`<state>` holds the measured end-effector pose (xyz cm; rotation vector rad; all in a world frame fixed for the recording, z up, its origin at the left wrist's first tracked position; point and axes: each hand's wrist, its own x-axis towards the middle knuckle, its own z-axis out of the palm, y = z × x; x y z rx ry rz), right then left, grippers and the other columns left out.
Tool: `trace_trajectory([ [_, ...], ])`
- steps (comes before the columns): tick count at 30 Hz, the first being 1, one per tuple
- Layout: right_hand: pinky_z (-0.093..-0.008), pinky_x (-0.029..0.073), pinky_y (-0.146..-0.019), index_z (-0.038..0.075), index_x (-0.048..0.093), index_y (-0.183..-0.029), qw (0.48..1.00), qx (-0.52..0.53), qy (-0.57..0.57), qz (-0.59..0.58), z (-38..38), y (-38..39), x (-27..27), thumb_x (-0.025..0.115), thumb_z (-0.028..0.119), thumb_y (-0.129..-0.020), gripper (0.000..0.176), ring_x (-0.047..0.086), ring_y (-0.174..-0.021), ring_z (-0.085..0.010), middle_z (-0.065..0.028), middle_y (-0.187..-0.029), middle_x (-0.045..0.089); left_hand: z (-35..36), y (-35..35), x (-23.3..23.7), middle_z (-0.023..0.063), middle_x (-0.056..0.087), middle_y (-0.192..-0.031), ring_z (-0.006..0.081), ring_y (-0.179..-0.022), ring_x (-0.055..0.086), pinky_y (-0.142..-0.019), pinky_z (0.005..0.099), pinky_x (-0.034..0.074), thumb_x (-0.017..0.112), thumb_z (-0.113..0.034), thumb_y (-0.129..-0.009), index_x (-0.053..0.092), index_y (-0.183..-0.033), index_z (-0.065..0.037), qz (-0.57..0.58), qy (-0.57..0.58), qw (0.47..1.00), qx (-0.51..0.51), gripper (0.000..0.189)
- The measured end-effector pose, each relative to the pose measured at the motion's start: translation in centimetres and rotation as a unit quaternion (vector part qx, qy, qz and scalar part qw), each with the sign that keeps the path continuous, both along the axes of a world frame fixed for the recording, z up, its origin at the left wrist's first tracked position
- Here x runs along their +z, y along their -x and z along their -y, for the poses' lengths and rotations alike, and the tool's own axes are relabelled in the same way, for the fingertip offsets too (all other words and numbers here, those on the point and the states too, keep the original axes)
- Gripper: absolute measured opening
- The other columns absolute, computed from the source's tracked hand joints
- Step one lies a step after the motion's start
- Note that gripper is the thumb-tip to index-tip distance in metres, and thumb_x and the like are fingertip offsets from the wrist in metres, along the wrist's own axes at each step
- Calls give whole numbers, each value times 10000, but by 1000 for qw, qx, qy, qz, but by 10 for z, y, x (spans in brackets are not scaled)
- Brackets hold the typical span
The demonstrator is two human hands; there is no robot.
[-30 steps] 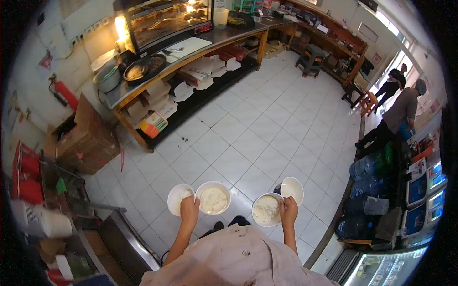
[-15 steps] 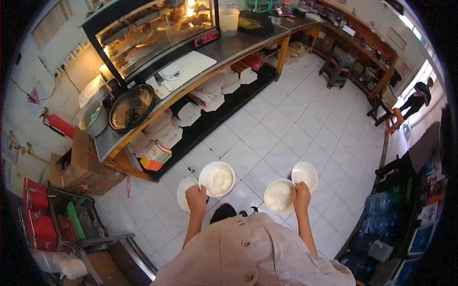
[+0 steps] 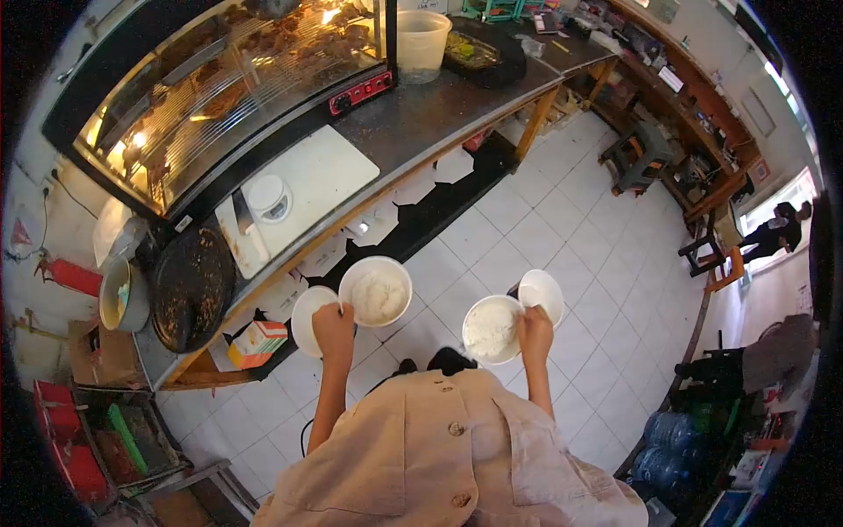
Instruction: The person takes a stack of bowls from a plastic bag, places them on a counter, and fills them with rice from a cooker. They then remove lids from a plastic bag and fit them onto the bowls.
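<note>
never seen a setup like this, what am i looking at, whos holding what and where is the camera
There is no machine here: a person uses two bare hands, and the camera is worn on their head, looking forward and down. That is why the shirt front fills the bottom.

The left hand holds two white tubs, and the right hand holds a second pair. In each pair, the inner tub contains what looks like rice; the contents of the outer ones are hard to tell.

Ahead, the counter carries a lit glass display case, a white board with a small scale on it, and a round dark pan.
</note>
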<state>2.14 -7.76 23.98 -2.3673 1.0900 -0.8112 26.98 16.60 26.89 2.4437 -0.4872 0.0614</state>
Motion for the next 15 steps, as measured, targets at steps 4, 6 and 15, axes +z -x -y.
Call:
trace_trajectory([
  [4, -416, 433, -615, -14, 588, -780, 999, -7, -15, -39, 94, -78, 13, 554, 98, -785, 117, 540, -702, -344, -161, -769, 543, 86, -75, 15, 242, 538, -573, 377, -530, 539, -541, 442, 409, 557, -184, -769, 569, -583, 70, 28, -1, 999, -25, 315],
  [6, -423, 428, -605, -11, 593, -782, 999, 3, 7, -39, 151, -123, 12, 544, 105, -791, 126, 539, -682, -351, -172, -767, 548, 133, -115, 14, 240, 543, -579, 377, -537, 544, -550, 443, 421, 551, -185, -773, 573, -583, 63, 29, 12, 999, -18, 313],
  [15, -435, 435, -629, -7, 582, -770, 978, 201, 56, -27, 375, -364, 30, 557, 120, -779, 130, 541, -702, -363, -187, -747, 542, 320, -262, 14, 236, 555, -594, 377, -558, 558, -562, 447, 451, 539, -163, -753, 576, -564, 41, 72, -21, 994, 85, 281],
])
